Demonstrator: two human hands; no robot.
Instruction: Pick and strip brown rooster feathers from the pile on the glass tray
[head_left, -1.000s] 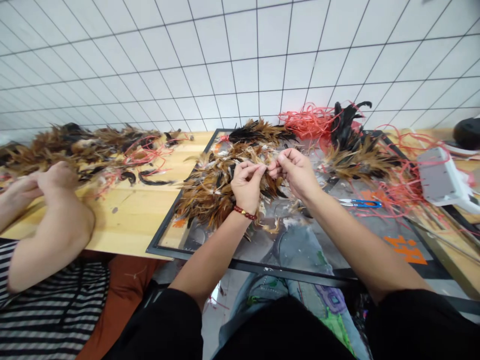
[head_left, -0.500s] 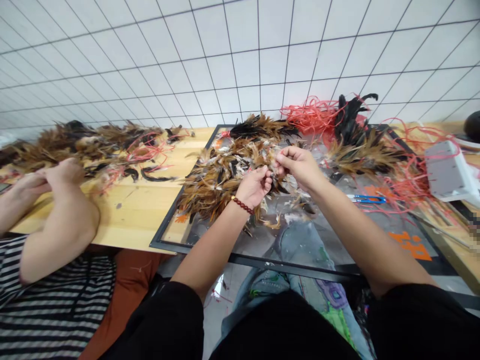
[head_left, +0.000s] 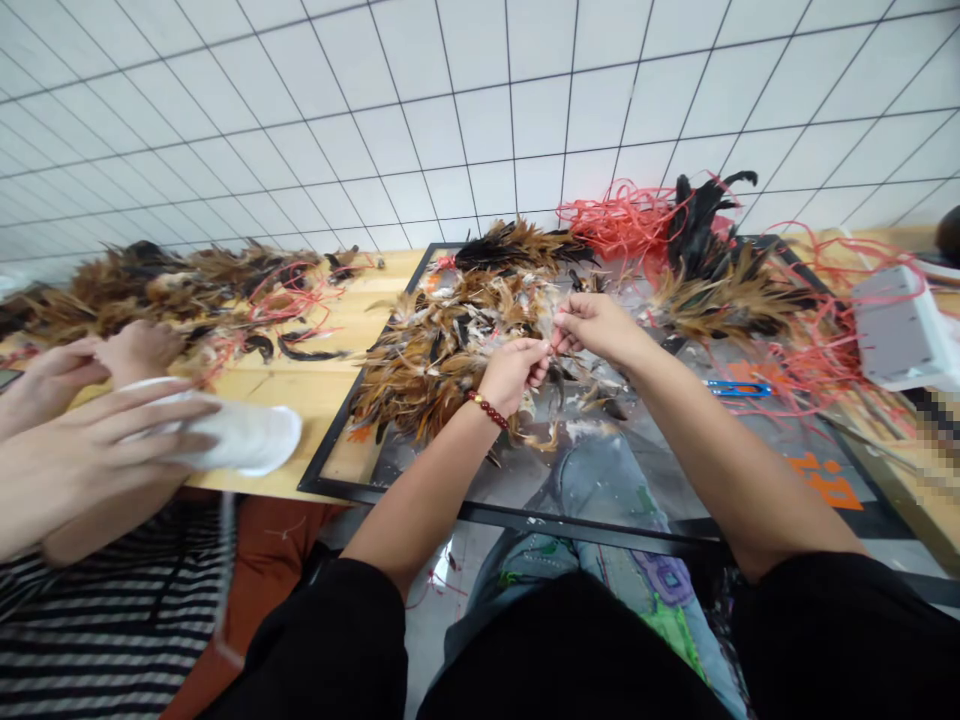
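Head view, centre of the frame: your left hand (head_left: 517, 375), fingers curled and thumb pressed in, meets your right hand (head_left: 592, 325), also pinched closed; whatever sits between the fingertips is too small to tell. Left of both, nearer your left, the brown feather pile (head_left: 427, 365) slants lower left to upper right. Beyond, red string (head_left: 619, 228) lies heaped.

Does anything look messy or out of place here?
Yes: tangled pink strips straggle past the right edge of the black-framed panel, and feather scraps lie strewn on it, untidy beside the bunched feathers.
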